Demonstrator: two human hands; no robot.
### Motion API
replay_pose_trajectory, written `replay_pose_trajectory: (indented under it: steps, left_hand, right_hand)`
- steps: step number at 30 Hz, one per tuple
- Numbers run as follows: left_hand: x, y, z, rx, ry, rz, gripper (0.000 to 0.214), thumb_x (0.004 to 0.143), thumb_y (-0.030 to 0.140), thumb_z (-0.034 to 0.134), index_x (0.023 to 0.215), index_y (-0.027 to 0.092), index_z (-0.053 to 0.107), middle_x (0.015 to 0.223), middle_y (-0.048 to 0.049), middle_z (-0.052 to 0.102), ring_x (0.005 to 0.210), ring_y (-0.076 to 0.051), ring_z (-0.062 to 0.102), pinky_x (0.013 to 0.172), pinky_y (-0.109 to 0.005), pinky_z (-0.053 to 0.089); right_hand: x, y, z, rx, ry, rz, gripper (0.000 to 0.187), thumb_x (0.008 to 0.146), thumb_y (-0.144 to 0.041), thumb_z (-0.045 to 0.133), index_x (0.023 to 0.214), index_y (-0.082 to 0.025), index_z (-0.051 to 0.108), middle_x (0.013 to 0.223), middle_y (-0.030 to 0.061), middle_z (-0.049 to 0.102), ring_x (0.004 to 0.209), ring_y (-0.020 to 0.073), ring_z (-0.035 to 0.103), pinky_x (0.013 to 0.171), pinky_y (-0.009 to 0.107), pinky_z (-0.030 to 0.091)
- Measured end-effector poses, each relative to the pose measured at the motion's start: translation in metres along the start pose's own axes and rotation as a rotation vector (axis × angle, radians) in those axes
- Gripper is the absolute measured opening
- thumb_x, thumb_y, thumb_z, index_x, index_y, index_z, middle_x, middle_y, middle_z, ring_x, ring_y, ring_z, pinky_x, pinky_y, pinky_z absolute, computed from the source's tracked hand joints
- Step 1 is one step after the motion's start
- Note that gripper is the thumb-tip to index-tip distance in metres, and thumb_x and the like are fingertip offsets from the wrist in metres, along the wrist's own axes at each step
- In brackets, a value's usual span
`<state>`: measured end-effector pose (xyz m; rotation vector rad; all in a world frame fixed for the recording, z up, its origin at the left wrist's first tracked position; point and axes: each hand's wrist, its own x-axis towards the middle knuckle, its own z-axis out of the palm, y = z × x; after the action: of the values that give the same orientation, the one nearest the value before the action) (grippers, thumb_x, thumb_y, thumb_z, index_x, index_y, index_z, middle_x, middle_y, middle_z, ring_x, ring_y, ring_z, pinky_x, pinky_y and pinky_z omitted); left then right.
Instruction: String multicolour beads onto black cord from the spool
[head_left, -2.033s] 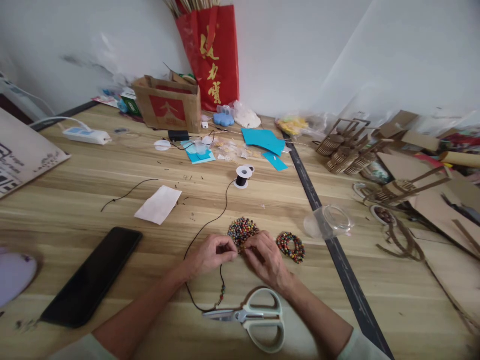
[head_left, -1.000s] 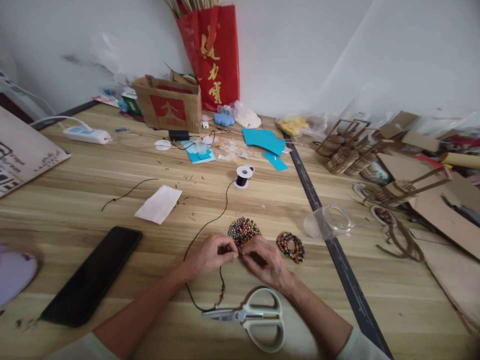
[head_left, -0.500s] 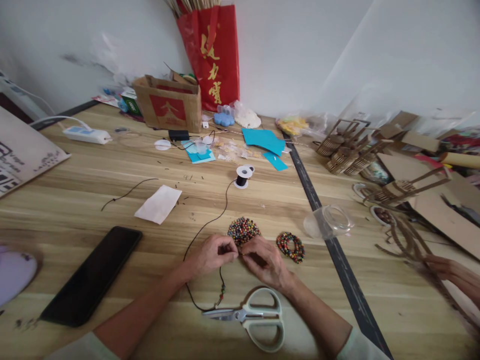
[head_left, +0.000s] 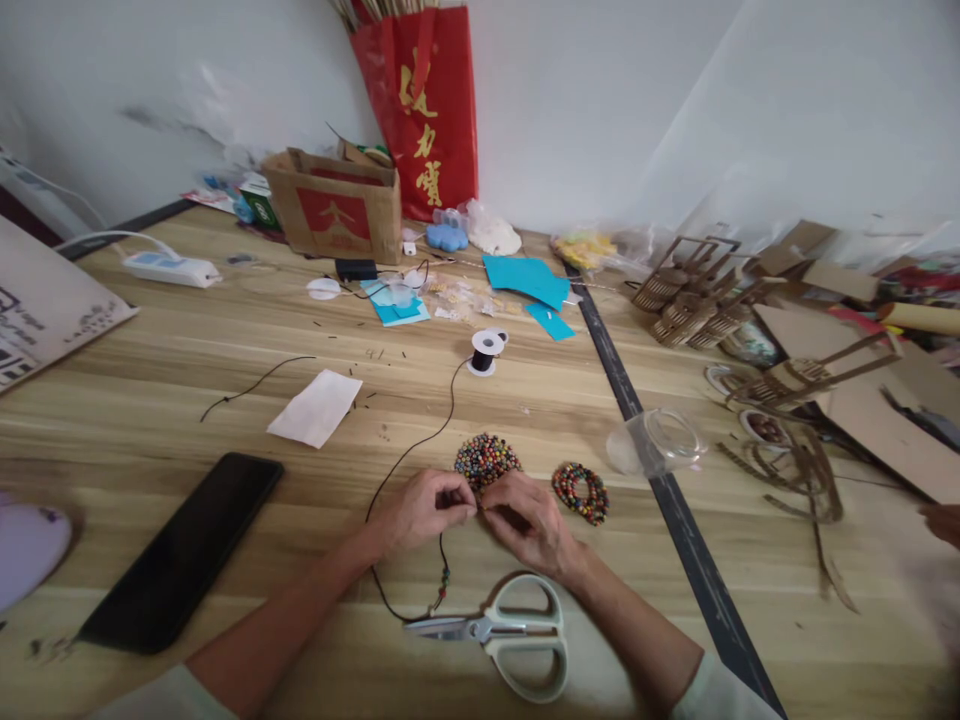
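Observation:
My left hand (head_left: 420, 508) is pinched shut on a thin black cord (head_left: 409, 452) that runs up the wooden table to a small spool (head_left: 484, 352). A few beads sit on the cord's loose end (head_left: 444, 582) just below my hands. My right hand (head_left: 529, 520) is closed in a pinch against the left fingertips, holding something too small to name. Both hands rest at the near edge of a pile of coloured beads (head_left: 486, 459). A ring of strung beads (head_left: 580, 492) lies to the right.
Scissors (head_left: 510, 634) lie just below my wrists, a black phone (head_left: 184, 550) to the left, a white paper scrap (head_left: 315, 408) beyond it. A clear cup (head_left: 656, 442) lies on its side. Cardboard pieces (head_left: 795, 460) and another person's hand (head_left: 943, 522) are at right.
My hands have stayed pinched together by the bead pile. At the right, another person's hand came in, dragged the cardboard strips, and has drawn back to the frame edge.

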<state>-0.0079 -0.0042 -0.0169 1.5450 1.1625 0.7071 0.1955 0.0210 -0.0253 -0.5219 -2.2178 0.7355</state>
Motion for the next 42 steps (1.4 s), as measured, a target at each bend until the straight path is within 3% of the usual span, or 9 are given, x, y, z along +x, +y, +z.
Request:
replay_pose_trajectory:
  steps: [8,42]
  left_hand:
    - [0.0006,-0.0027,0.0016,-0.077,-0.003,-0.012,0.011,0.073,0.024,0.062,0.074,0.014,0.066,0.066,-0.0003,0.060,0.063,-0.013,0.052,0.060,-0.022,0.041]
    - [0.0002,0.0013,-0.0008,-0.023,-0.008,0.004,0.009,0.075,0.022,0.058,0.070,0.015,0.063,0.060,0.0023,0.054,0.057,-0.011,0.046,0.055,-0.021,0.037]
  right_hand:
    - [0.0003,-0.0005,0.0006,0.006,-0.009,-0.001,0.008,0.093,-0.015,0.055,0.095,-0.019,0.061,0.088,0.0089,0.068,0.080,0.0185,0.062,0.070,0.031,0.051]
    - [0.0010,-0.0017,0.0014,0.032,0.014,0.028,0.009,0.092,-0.012,0.055,0.093,-0.018,0.061,0.082,0.0075,0.068,0.076,0.0175,0.062,0.069,0.029,0.051]
